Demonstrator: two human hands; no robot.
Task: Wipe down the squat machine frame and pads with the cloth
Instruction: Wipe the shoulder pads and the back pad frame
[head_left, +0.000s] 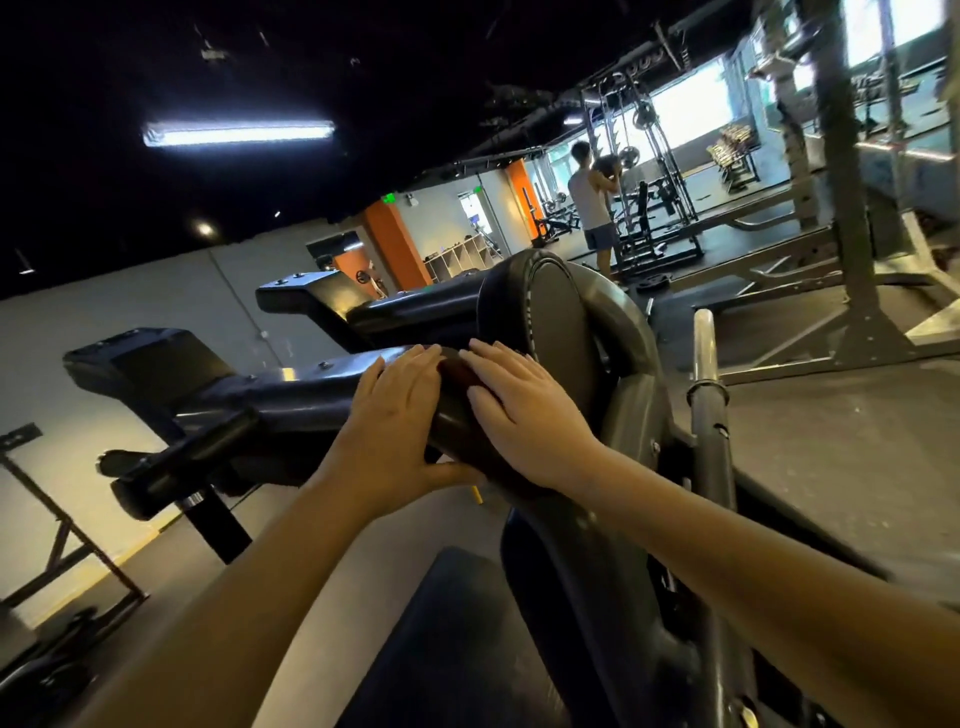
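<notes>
Left hand (400, 410) flat across the pad (556, 322), fingers straight on top, thumb stretched underneath. Right hand (519, 415) just beside it, fingers spread and relaxed, pressing down, gripping nothing. Looks like the dark reddish cloth (457, 379) sits between both, draped over the pad. Black frame (291, 395) off left. Person (592, 202) way back.
</notes>
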